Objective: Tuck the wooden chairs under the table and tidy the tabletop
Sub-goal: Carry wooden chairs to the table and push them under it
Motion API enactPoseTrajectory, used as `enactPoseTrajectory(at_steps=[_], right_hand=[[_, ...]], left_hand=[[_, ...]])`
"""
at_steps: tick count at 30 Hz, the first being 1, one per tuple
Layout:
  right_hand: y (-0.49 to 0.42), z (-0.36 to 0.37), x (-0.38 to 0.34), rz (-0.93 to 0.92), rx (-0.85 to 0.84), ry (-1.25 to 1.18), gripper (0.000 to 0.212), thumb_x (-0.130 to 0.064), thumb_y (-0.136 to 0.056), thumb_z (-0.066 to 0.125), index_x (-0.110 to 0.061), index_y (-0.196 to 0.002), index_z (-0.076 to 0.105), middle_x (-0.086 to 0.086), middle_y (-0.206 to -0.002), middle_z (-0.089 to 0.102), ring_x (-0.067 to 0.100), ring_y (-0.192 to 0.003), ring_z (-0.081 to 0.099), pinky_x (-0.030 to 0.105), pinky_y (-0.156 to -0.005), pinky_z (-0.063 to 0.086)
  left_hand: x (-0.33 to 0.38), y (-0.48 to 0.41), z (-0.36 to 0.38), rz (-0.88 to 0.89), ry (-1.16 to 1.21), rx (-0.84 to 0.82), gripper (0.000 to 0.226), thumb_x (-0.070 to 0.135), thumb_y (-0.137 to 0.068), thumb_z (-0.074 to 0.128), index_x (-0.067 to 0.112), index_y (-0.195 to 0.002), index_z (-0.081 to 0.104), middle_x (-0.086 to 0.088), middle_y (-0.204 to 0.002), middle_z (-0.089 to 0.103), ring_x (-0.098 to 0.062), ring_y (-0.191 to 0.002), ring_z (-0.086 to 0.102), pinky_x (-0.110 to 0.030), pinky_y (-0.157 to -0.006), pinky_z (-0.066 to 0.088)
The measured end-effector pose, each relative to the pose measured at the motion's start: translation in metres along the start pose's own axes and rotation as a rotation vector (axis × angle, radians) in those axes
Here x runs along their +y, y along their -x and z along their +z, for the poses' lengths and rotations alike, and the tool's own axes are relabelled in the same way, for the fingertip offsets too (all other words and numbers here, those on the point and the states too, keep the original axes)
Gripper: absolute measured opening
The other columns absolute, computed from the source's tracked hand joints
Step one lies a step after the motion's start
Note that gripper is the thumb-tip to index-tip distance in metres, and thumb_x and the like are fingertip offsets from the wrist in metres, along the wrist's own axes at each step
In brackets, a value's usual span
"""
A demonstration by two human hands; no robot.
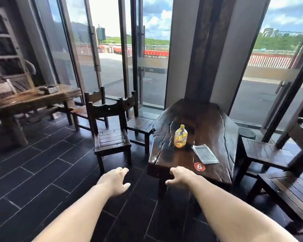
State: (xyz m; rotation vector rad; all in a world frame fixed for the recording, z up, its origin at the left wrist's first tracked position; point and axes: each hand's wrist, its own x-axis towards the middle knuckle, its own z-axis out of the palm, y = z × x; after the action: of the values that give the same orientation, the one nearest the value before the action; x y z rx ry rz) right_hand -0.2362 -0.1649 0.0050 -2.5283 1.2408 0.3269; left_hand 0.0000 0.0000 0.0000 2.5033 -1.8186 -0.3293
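Bare forearms reach forward over a dark tiled floor (42, 172). Left hand (115, 180) hovers with fingers spread, holding nothing, near a wooden chair (112, 137) standing left of the worktop (208, 123), pulled out. Right hand (181, 177), fingers also loose and empty, sits at the worktop's near edge beside a red number sticker (199, 166). A yellow drink bottle (180, 136) stands upright mid-worktop, with a flat grey packet (205, 154) just right of it. More chairs stand far left (138, 119) and right (269, 152).
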Motion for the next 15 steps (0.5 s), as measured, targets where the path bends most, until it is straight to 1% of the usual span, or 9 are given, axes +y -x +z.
enactPoseTrajectory(at_steps=[3, 5, 8, 11, 15], right_hand=[[-0.025, -0.007, -0.044, -0.066, 0.004, 0.021, 0.066, -0.06, -0.081, 0.058, -0.015, -0.128, 0.055, 0.009, -0.129, 0.057, 0.029, -0.119, 0.056, 0.041, -0.098, 0.048], [-0.046, -0.01, -0.076, -0.117, -0.004, 0.054, 0.064, -0.06, -0.082, 0.057, -0.015, -0.128, 0.055, 0.01, -0.128, 0.057, 0.03, -0.12, 0.055, 0.042, -0.098, 0.047], [-0.081, -0.013, -0.124, -0.155, -0.03, 0.083, 0.055, -0.06, -0.08, 0.056, -0.018, -0.115, 0.054, 0.01, -0.123, 0.055, 0.031, -0.116, 0.056, 0.041, -0.095, 0.048], [-0.117, -0.018, -0.176, -0.19, -0.037, 0.061, 0.062, -0.06, -0.08, 0.056, -0.019, -0.125, 0.052, 0.008, -0.126, 0.051, 0.031, -0.118, 0.055, 0.041, -0.096, 0.047], [-0.165, -0.022, -0.248, -0.265, -0.036, 0.056, 0.06, -0.06, -0.08, 0.057, -0.02, -0.124, 0.054, 0.007, -0.123, 0.054, 0.03, -0.116, 0.056, 0.041, -0.097, 0.047]], left_hand=[[-0.043, -0.001, -0.005, -0.069, 0.032, 0.034, 0.062, 0.052, -0.089, 0.052, 0.024, -0.144, 0.039, 0.005, -0.141, 0.05, -0.019, -0.127, 0.052, -0.036, -0.101, 0.045], [-0.076, -0.005, -0.009, -0.132, 0.044, 0.04, 0.065, 0.053, -0.088, 0.052, 0.025, -0.145, 0.039, 0.005, -0.141, 0.049, -0.019, -0.128, 0.051, -0.037, -0.101, 0.045], [-0.125, -0.01, -0.02, -0.205, 0.078, 0.033, 0.068, 0.054, -0.087, 0.053, 0.025, -0.146, 0.036, 0.004, -0.143, 0.047, -0.02, -0.128, 0.05, -0.038, -0.102, 0.044], [-0.178, -0.018, -0.032, -0.252, 0.08, 0.037, 0.066, 0.052, -0.088, 0.053, 0.025, -0.145, 0.036, 0.003, -0.141, 0.047, -0.022, -0.126, 0.05, -0.039, -0.099, 0.045], [-0.246, -0.025, -0.049, -0.29, 0.073, 0.041, 0.064, 0.051, -0.09, 0.053, 0.025, -0.146, 0.036, 0.002, -0.142, 0.045, -0.022, -0.128, 0.049, -0.04, -0.1, 0.044]])
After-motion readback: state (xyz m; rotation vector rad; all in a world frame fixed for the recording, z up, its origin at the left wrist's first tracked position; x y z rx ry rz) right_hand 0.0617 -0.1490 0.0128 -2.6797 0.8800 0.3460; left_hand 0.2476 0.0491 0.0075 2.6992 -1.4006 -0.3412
